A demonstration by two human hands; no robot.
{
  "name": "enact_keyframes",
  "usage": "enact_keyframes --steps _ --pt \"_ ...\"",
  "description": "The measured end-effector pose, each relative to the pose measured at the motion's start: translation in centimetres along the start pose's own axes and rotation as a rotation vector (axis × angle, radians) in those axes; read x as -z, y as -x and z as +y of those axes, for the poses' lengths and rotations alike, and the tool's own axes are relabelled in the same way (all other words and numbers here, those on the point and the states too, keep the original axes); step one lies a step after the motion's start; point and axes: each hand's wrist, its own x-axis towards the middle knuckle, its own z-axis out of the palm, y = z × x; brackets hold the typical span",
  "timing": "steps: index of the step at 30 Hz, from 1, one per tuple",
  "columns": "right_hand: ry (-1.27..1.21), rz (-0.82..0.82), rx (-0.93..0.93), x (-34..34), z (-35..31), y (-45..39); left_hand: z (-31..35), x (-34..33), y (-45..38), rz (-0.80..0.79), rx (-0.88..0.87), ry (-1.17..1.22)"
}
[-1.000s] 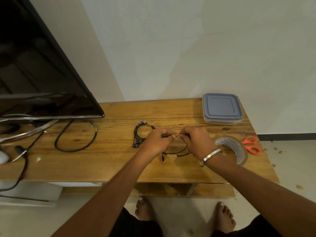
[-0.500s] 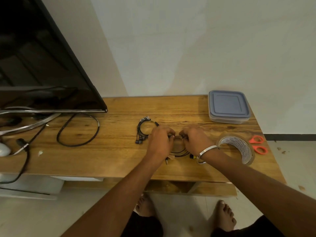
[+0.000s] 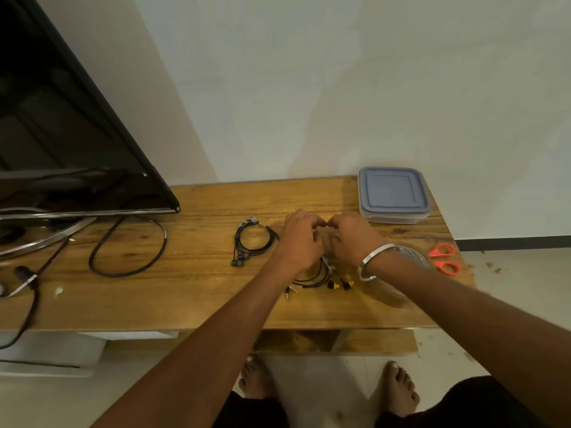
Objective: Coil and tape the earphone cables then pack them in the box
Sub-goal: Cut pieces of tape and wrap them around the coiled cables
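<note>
Two earphone sets [image 3: 251, 242] [image 3: 318, 278], one lidded box [image 3: 393, 194], one tape roll [image 3: 415, 257], one pair of scissors [image 3: 445, 259], two hands [image 3: 301, 239] [image 3: 353, 239]

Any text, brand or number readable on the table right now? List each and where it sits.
Tape roll: dark print on its inner face, too blurred to read.
Box lid: no marking visible.
Scissors: none visible.
Television: no legible brand or label.
Nothing can be quoted.

both hands together mid-table: left hand [image 3: 301, 239] and right hand [image 3: 352, 239], fingers curled, tips nearly touching over a black earphone cable [image 3: 312, 278] with yellow buds. coiled earphones [image 3: 251, 242] at nine o'clock of them; lidded box [image 3: 393, 194] at two o'clock.
</note>
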Motion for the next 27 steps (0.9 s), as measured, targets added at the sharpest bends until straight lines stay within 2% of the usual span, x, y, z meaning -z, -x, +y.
enact_keyframes --steps 7,9,11,13,17,20,27 --pt "0.019 0.174 -0.036 2.3 3.9 0.0 2.9 -1.8 -2.7 0.019 -0.002 0.142" --pt "0.056 0.244 -0.047 2.8 4.6 0.2 2.7 -1.7 -3.1 0.024 0.067 0.200" --pt "0.099 0.347 -0.129 5.1 9.0 0.6 5.7 -4.0 -5.4 0.000 0.138 0.312" --pt "0.101 0.387 -0.179 5.5 10.1 0.6 5.9 -4.3 -5.8 -0.017 0.242 0.409" --pt "0.064 0.349 -0.272 5.1 10.8 1.0 5.6 -5.4 -6.1 -0.021 0.377 0.595" --pt "-0.001 0.319 -0.271 4.8 11.4 0.9 6.0 -6.0 -6.5 -0.010 0.432 0.734" --pt "-0.021 0.307 -0.222 4.3 10.4 0.7 4.8 -5.3 -5.9 0.029 0.491 0.823"
